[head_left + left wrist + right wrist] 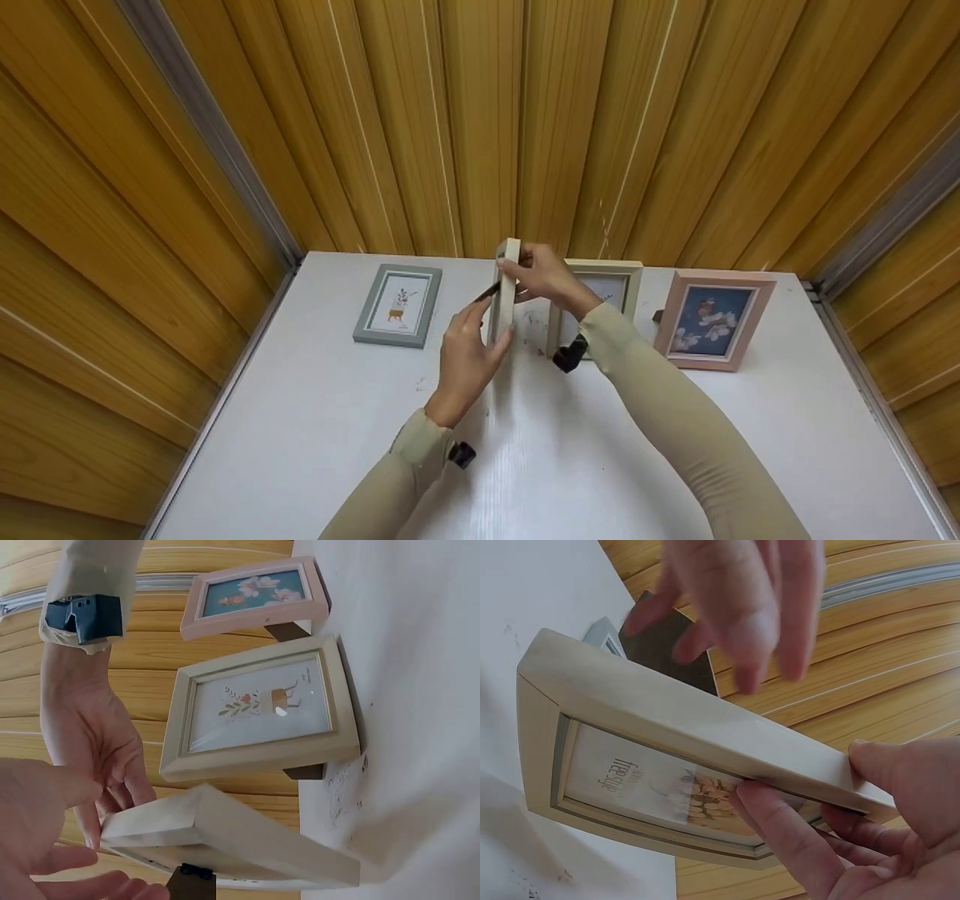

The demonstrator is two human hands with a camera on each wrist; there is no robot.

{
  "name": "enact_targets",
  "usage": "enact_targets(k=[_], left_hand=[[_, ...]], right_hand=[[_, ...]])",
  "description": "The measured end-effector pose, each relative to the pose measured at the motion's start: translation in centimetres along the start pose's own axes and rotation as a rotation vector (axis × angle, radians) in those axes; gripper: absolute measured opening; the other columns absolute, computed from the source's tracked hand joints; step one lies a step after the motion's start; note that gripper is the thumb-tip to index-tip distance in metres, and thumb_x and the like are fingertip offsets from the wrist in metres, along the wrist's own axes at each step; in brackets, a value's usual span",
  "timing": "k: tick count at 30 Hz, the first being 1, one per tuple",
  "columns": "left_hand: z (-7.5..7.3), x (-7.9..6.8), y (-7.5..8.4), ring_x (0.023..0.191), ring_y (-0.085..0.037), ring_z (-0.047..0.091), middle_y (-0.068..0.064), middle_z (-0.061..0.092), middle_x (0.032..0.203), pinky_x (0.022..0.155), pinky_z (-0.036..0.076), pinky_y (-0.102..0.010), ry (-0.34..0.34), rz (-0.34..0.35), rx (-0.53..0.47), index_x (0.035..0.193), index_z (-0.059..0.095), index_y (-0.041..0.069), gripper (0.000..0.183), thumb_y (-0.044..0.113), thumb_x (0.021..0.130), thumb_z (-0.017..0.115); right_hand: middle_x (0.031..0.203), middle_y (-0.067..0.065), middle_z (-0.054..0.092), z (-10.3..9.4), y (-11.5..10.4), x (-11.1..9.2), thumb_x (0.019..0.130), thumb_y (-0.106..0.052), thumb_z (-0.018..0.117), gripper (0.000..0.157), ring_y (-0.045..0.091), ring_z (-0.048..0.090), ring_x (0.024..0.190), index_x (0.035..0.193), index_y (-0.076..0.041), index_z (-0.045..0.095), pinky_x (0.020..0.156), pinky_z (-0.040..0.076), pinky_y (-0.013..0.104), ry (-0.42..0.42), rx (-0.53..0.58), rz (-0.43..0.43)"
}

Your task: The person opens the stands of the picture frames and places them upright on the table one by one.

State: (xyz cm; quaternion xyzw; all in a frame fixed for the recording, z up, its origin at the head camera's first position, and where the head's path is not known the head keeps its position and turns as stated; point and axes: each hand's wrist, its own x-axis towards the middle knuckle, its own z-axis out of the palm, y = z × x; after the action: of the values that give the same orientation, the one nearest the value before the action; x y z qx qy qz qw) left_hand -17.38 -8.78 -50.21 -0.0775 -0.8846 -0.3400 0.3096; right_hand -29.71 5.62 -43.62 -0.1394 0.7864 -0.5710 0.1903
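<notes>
A cream picture frame (508,300) is held edge-on above the table's back part. My right hand (551,277) pinches it near its top end, thumb on the side edge and fingers over the front in the right wrist view. A dark stand leg (660,649) sticks out from the back of the frame. My left hand (466,352) is at the frame's back side, fingers at the leg and thumb near the frame's lower edge. In the left wrist view its fingers look loosely extended. The print (705,799) inside shows lettering and a flower-like picture.
On the white table (300,420), a grey-green frame (397,341) stands at left. Another cream frame (634,292) stands behind my right forearm, and a pink frame (739,352) farther right. Wood-patterned panels (480,112) rise behind the table and at both sides.
</notes>
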Motion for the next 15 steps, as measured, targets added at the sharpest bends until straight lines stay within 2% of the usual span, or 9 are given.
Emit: enact_targets(k=[5, 11, 15], left_hand=[[1.1, -0.2, 0.6, 0.093, -0.029, 0.073, -0.016, 0.076, 0.106, 0.076, 0.06, -0.042, -0.033, -0.09, -0.005, 0.121, 0.071, -0.004, 0.046, 0.02, 0.084, 0.086], [1.8, -0.4, 0.7, 0.084, -0.027, 0.076, -0.013, 0.077, 0.095, 0.066, 0.061, -0.037, -0.066, -0.157, -0.005, 0.116, 0.072, -0.002, 0.04, 0.017, 0.084, 0.085], [2.0, -0.5, 0.5, 0.076, -0.022, 0.076, -0.013, 0.078, 0.091, 0.06, 0.06, -0.032, -0.08, -0.184, -0.001, 0.117, 0.072, -0.002, 0.038, 0.014, 0.085, 0.084]], right_hand=[[0.117, 0.02, 0.062, 0.0, 0.0, 0.0, 0.105, -0.025, 0.061, 0.04, 0.032, 0.071, 0.096, 0.134, 0.001, 0.057, 0.077, 0.062, 0.04, 0.007, 0.004, 0.005], [0.112, 0.018, 0.062, 0.2, 0.3, 0.1, 0.103, -0.026, 0.064, 0.038, 0.028, 0.071, 0.09, 0.127, 0.002, 0.059, 0.074, 0.062, 0.038, 0.024, 0.004, 0.011], [0.111, 0.017, 0.062, 0.4, 0.4, 0.2, 0.102, -0.028, 0.066, 0.039, 0.027, 0.071, 0.088, 0.125, 0.003, 0.06, 0.072, 0.063, 0.037, 0.034, -0.012, 0.009]])
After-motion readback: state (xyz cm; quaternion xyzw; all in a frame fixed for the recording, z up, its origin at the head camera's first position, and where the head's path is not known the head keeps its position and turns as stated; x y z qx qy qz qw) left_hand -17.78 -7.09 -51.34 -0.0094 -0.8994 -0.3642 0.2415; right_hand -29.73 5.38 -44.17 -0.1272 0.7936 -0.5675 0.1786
